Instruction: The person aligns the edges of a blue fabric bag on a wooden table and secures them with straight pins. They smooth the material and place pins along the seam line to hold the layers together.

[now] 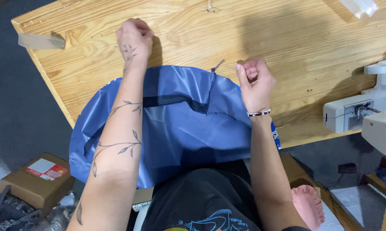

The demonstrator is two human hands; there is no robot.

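Observation:
A shiny blue fabric piece with a dark blue strip sewn across it drapes from the wooden table onto my lap. My left hand is a closed fist resting on the table just past the fabric's far edge. My right hand hovers with curled fingers at the fabric's right edge, next to a dark thread tail. I cannot tell whether either hand pinches a thread. A beaded bracelet circles my right wrist.
A white sewing machine stands at the table's right edge. A metal plate lies at the table's left corner. A cardboard box sits on the floor at left. My bare foot shows at lower right.

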